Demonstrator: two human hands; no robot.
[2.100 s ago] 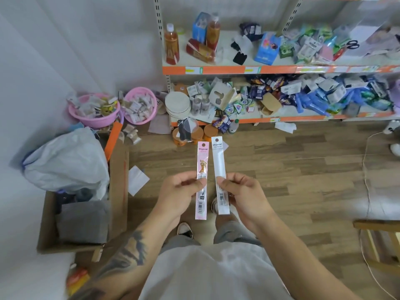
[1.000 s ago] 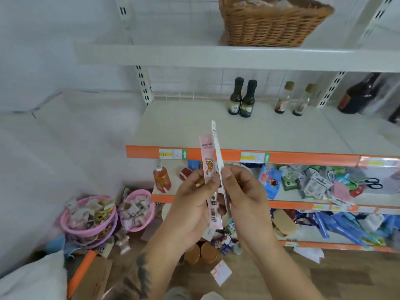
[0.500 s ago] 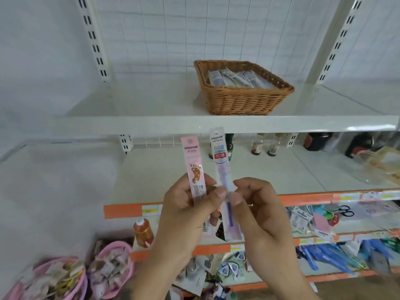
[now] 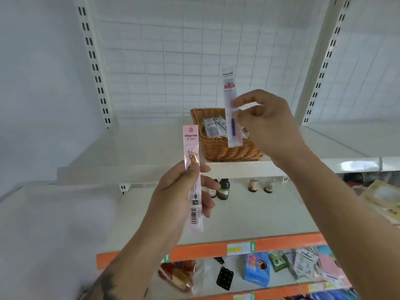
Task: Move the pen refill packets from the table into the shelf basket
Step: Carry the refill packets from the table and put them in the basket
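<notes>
Right hand (image 4: 267, 124) raised at about one o'clock, directly before the wicker basket (image 4: 227, 151) on the upper shelf (image 4: 134, 148). White refill packet (image 4: 231, 109) pinched near its middle between thumb and fingers (image 4: 240, 102), held upright, lower end hanging in front of the basket's opening. Probably carried high like this so as to clear the woven rim and drop in lengthwise beside the packets in the basket (image 4: 213, 126).

Left hand (image 4: 184, 191) kept lower, near seven o'clock of the basket, well apart from it. Pink refill packet (image 4: 193, 178) gripped upright, thumb pressed across its face, remaining fingers curled behind it. Likely parked there, waiting its turn, out of the way of the other arm.

Both packets long, narrow and flat, of thin glossy film. White one printed at the top with a small red label, a dark blue refill showing through its clear lower part. Pink one marked with a brand line on top, a brown cartoon figure below, a barcode near the bottom. Light and flexible by the look, apt to bend if squeezed hard.
</notes>
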